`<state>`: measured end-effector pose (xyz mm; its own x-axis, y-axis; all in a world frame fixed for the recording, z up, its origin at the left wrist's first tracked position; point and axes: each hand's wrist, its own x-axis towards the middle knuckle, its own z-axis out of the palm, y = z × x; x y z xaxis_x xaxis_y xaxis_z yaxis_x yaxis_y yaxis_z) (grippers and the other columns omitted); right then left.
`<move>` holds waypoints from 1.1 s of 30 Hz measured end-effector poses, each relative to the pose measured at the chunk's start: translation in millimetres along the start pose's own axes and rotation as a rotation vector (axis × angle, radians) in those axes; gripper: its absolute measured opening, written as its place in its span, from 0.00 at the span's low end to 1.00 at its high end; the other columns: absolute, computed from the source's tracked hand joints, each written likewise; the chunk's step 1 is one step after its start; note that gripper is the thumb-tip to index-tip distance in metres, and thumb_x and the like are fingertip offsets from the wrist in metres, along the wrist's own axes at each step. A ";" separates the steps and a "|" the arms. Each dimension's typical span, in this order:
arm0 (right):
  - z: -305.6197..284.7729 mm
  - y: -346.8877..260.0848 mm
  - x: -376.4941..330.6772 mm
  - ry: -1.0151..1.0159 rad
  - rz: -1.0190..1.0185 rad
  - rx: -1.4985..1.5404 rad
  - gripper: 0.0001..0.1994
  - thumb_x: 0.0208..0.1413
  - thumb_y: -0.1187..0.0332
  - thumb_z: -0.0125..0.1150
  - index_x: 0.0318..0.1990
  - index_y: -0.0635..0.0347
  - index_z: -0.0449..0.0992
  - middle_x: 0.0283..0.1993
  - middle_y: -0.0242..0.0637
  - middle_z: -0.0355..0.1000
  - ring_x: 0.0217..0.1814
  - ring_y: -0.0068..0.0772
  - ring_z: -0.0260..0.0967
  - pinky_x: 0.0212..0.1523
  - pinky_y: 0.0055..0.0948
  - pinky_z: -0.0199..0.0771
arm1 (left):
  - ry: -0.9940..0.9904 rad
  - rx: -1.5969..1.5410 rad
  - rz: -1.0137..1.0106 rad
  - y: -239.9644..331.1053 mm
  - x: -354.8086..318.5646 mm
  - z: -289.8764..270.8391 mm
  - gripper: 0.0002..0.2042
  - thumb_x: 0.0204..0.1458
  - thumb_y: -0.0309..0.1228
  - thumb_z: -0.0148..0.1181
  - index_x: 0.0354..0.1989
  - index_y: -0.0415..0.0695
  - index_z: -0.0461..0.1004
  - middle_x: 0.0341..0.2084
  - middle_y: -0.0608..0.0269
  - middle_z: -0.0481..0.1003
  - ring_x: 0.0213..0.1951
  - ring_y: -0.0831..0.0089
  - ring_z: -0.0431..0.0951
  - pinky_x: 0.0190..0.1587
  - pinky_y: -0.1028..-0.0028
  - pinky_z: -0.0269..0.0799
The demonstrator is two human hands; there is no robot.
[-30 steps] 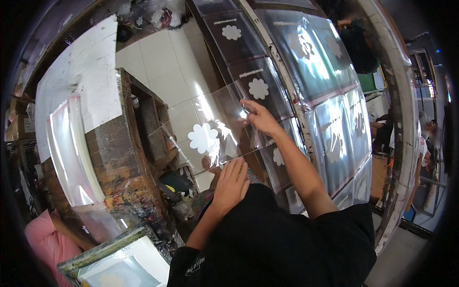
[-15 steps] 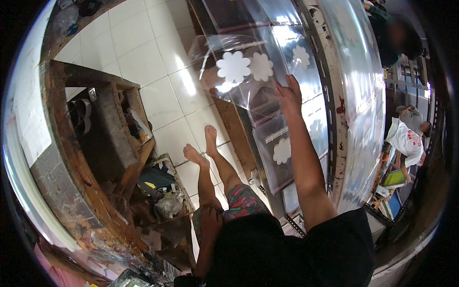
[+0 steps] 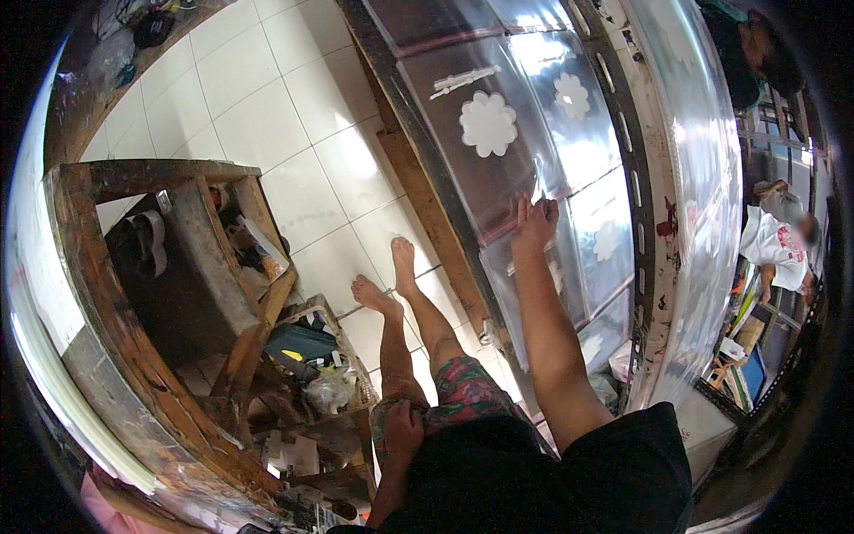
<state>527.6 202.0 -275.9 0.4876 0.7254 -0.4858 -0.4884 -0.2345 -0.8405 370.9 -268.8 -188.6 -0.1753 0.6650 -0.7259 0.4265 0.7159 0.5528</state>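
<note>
My right hand reaches over a rack of clear plastic sheets, its fingers partly bent and apart, touching the plastic near a bright crease. Just beyond the fingers lies a clear plastic sheet with a white flower-shaped patch and a narrow white strip. Another white flower shape shows on the neighbouring sheet. My right forearm partly covers the sheet nearer me. Down by my lap, my left hand rests on my thigh over patterned shorts, holding nothing that I can see.
A worn wooden frame stands at left, with a crate of bags and odds and ends beside it. White tiles cover the floor. Right of the slotted metal rail hangs more clear plastic. Other people are at far right.
The clear sheet that was lifted over the floor edge now lies flat on the stack. My right hand has drawn back toward me and its fingers have bent. My left hand stays on my thigh.
</note>
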 end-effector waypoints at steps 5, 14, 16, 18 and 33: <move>3.3 1.8 0.7 0.001 0.073 0.185 0.26 0.65 0.80 0.47 0.68 0.49 0.52 0.68 0.43 0.57 0.53 0.46 0.74 0.54 0.43 0.82 | 0.018 0.024 0.031 -4.1 -2.0 4.9 0.19 0.56 0.34 0.54 0.51 0.32 0.74 0.49 0.36 0.75 0.52 0.41 0.74 0.59 0.51 0.68; 12.7 5.8 6.0 0.062 -0.042 0.052 0.29 0.64 0.77 0.47 0.70 0.47 0.48 0.71 0.47 0.51 0.63 0.60 0.62 0.64 0.51 0.70 | 0.044 0.027 0.049 3.1 -1.4 1.5 0.19 0.56 0.35 0.55 0.50 0.32 0.74 0.48 0.37 0.75 0.51 0.42 0.74 0.58 0.52 0.68; 5.3 10.7 8.7 0.041 -0.163 0.013 0.27 0.60 0.83 0.50 0.65 0.52 0.55 0.64 0.40 0.57 0.53 0.44 0.73 0.55 0.44 0.80 | 0.045 0.050 0.052 4.5 -1.6 0.3 0.19 0.56 0.34 0.55 0.50 0.32 0.74 0.48 0.37 0.75 0.51 0.42 0.74 0.57 0.52 0.68; -5.3 11.8 21.4 0.043 -0.124 0.125 0.27 0.60 0.83 0.50 0.65 0.49 0.57 0.64 0.41 0.57 0.53 0.46 0.74 0.56 0.45 0.79 | 0.036 0.050 0.048 6.7 -1.2 -1.1 0.19 0.56 0.34 0.55 0.50 0.32 0.74 0.47 0.37 0.75 0.51 0.42 0.75 0.57 0.51 0.68; -19.4 24.5 35.1 -0.034 -0.010 0.267 0.29 0.63 0.79 0.49 0.70 0.47 0.52 0.72 0.43 0.51 0.58 0.55 0.70 0.56 0.53 0.78 | 0.016 0.033 0.042 7.8 0.2 -3.5 0.20 0.57 0.36 0.55 0.51 0.32 0.74 0.49 0.36 0.75 0.52 0.41 0.74 0.59 0.52 0.68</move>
<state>546.8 209.2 -318.2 0.4705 0.7495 -0.4657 -0.6595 -0.0521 -0.7499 371.1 -262.4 -183.0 -0.1712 0.6978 -0.6955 0.4632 0.6801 0.5683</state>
